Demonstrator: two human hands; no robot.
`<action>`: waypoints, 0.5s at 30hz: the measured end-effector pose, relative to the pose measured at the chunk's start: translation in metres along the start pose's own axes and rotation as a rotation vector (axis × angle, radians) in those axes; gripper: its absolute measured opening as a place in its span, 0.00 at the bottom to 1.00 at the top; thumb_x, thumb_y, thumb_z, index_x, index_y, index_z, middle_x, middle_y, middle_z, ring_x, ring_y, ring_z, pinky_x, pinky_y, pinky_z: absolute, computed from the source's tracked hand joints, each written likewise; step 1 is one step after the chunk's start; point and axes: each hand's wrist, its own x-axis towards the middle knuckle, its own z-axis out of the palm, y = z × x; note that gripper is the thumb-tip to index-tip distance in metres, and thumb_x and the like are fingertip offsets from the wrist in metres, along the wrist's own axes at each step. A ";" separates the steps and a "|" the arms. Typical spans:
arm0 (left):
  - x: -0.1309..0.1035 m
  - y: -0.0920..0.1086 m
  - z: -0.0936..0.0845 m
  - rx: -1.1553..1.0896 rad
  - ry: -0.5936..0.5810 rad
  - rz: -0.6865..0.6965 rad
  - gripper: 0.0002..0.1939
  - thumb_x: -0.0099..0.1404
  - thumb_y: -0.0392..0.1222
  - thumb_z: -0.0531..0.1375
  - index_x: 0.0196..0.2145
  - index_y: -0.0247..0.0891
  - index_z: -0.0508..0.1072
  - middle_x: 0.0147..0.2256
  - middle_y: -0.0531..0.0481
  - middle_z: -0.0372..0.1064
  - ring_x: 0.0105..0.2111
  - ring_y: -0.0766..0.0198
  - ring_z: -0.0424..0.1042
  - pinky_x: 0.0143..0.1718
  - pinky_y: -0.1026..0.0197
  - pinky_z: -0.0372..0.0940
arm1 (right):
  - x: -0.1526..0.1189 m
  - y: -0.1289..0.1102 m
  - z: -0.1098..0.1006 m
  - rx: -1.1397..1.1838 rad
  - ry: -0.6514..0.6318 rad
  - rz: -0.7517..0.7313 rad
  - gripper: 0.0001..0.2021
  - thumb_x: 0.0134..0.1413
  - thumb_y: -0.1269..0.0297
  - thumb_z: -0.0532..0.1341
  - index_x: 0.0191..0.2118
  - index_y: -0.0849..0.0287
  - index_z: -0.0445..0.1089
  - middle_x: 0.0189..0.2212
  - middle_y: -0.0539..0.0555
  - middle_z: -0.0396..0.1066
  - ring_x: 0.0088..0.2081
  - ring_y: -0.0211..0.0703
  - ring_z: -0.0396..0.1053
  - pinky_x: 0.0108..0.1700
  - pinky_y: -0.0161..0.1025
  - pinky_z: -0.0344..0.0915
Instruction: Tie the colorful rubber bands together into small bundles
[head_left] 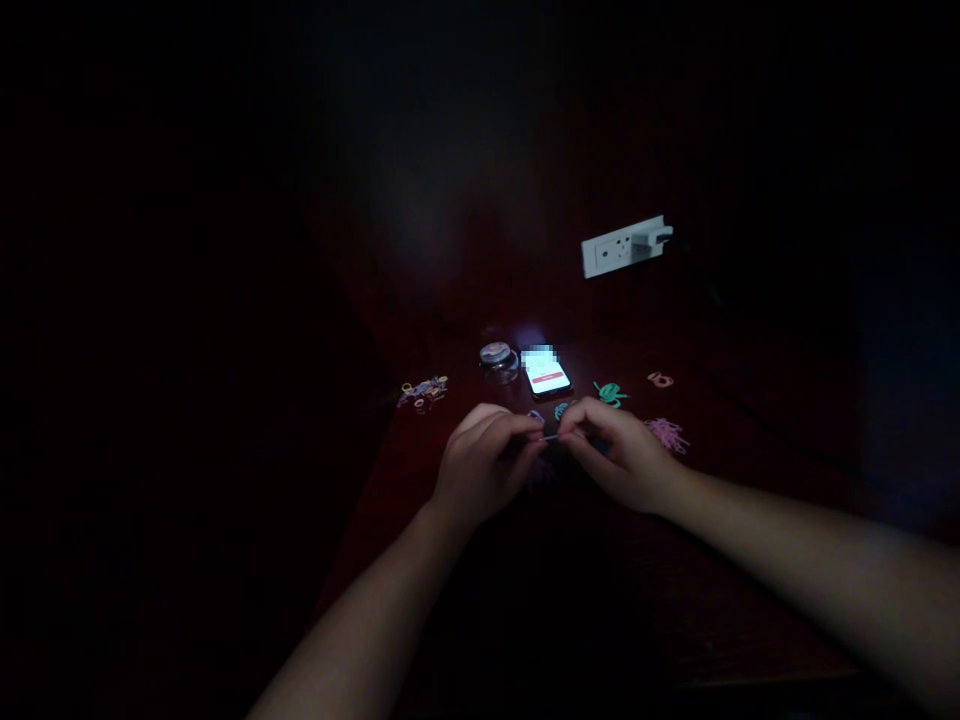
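Observation:
My left hand (487, 460) pinches one end of a small thin pale strip (550, 437), too small to name. Its other end is pinched in my right hand (619, 452). Both hands are close together above the dark red table (397, 460). Just beyond the fingertips lie a purple band (535, 415) and a blue band (561, 411), partly covered by my fingers. Green bands (610, 394) rest beyond my right hand, and a pile of pink bands (669, 435) is to its right.
A lit phone (548, 372) lies beyond the hands, beside a clear lidded jar (498, 361). Mixed colourful bands (424, 391) are at the left, orange bands (661, 380) at the right. A white power socket strip (622, 248) holds a plug.

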 end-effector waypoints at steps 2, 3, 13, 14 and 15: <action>0.000 0.000 0.000 -0.010 -0.046 -0.024 0.05 0.64 0.39 0.63 0.39 0.41 0.73 0.34 0.51 0.76 0.37 0.62 0.71 0.40 0.58 0.67 | -0.001 0.000 0.001 0.002 -0.017 -0.007 0.05 0.64 0.65 0.54 0.36 0.57 0.64 0.27 0.49 0.64 0.28 0.37 0.61 0.29 0.35 0.58; 0.000 0.000 0.001 -0.015 -0.069 -0.034 0.05 0.64 0.39 0.62 0.39 0.41 0.73 0.34 0.51 0.75 0.37 0.62 0.71 0.40 0.58 0.66 | -0.001 0.000 0.001 0.002 -0.024 -0.007 0.05 0.64 0.65 0.54 0.36 0.57 0.64 0.27 0.49 0.64 0.28 0.37 0.61 0.29 0.35 0.58; 0.003 0.002 -0.001 -0.042 -0.142 -0.066 0.04 0.67 0.38 0.59 0.37 0.41 0.75 0.35 0.50 0.74 0.39 0.60 0.69 0.42 0.55 0.65 | 0.000 0.002 0.002 -0.001 -0.085 0.036 0.05 0.64 0.65 0.53 0.36 0.57 0.63 0.27 0.49 0.64 0.29 0.38 0.61 0.29 0.34 0.58; 0.003 0.002 -0.001 -0.046 -0.133 -0.065 0.04 0.66 0.39 0.59 0.37 0.41 0.75 0.35 0.50 0.74 0.39 0.60 0.69 0.42 0.55 0.65 | 0.000 0.002 0.002 -0.003 -0.089 0.046 0.05 0.64 0.65 0.53 0.36 0.57 0.63 0.27 0.49 0.64 0.29 0.37 0.61 0.29 0.34 0.58; 0.003 0.002 -0.001 -0.051 -0.124 -0.063 0.04 0.66 0.39 0.59 0.37 0.41 0.75 0.35 0.50 0.74 0.39 0.60 0.70 0.42 0.55 0.65 | 0.000 0.002 0.002 -0.006 -0.094 0.055 0.05 0.64 0.65 0.53 0.37 0.57 0.63 0.27 0.49 0.63 0.28 0.37 0.61 0.28 0.34 0.57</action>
